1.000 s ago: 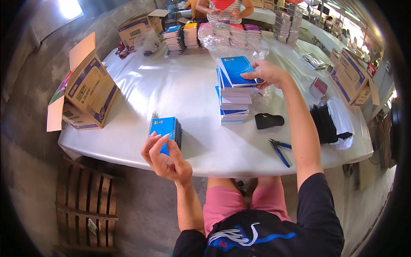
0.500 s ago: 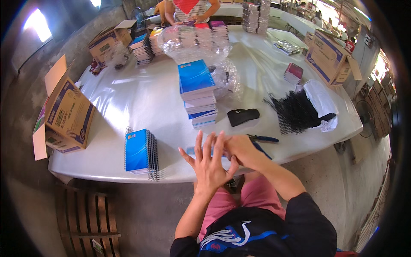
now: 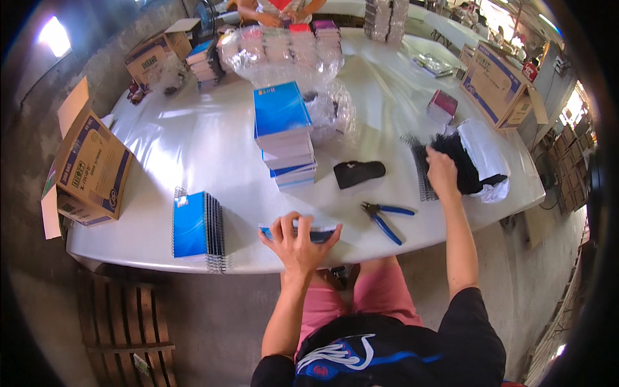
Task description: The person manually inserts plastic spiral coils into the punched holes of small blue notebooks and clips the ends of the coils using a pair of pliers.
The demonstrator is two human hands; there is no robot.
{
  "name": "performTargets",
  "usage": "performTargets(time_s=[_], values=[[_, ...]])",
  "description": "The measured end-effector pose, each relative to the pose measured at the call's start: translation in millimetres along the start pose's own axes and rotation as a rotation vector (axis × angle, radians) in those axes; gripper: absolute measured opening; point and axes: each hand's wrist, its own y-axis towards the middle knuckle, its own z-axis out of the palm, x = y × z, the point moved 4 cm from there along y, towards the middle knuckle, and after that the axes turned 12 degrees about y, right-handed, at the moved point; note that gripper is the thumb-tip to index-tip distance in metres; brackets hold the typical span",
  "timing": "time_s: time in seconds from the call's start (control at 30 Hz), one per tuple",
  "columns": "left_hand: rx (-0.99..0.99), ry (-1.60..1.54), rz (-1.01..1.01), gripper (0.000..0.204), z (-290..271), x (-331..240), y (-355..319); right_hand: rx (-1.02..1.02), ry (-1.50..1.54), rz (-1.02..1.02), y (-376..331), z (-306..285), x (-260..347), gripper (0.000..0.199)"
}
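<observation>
Near the table's front edge, my left hand grips a blue-covered notebook standing on edge, fingers over its top and thumb at its right end. My right hand reaches to a pile of black spiral binding coils, its fingers curled and pinched at the coils' left part. Blue-handled cutting pliers lie open between my hands. Beyond them rests a black pouch-like item. A tall stack of blue-covered notebooks stands further back. To the left sits a pile of spiral-bound blue notebooks.
Cardboard boxes stand at the left and right of the white-covered table. Plastic-wrapped notebooks lie at the back, before another person. A small dark-red notebook pile sits right of centre.
My right hand has left the notebook and moved right to the black coils, uncovering the pliers. My left hand, spread before, now grips the notebook. The whole view has shifted slightly.
</observation>
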Motion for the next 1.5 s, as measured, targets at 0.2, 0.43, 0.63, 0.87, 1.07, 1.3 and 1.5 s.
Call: performTargets(time_s=[0.2,0.43,0.63,0.87,1.07,1.3,1.5], values=[[0.048,-0.004,0.002,0.049,0,-2,0,0.009,-0.006,-0.122,2,-37,41,0.053],[0.048,-0.022,-0.042,0.037,2,-2,-3,0.479,0.811,-0.353,-52,-40,157,0.052],[0.027,-0.074,-0.003,0.035,-3,-3,-2,0.491,1.01,-0.254,-74,-14,174,0.022],[0.08,-0.094,-0.032,0.037,0,1,-5,0.511,1.121,-0.328,-74,-9,183,0.016],[0.098,-0.051,0.005,0.041,-3,-1,0,0.634,1.209,-0.369,-76,-1,172,0.016],[0.172,-0.057,0.018,0.05,-1,2,0,0.713,1.111,-0.055,-80,-7,188,0.021],[0.242,-0.044,0.075,0.048,-3,9,-5,0.862,0.98,-0.359,-83,8,180,0.039]])
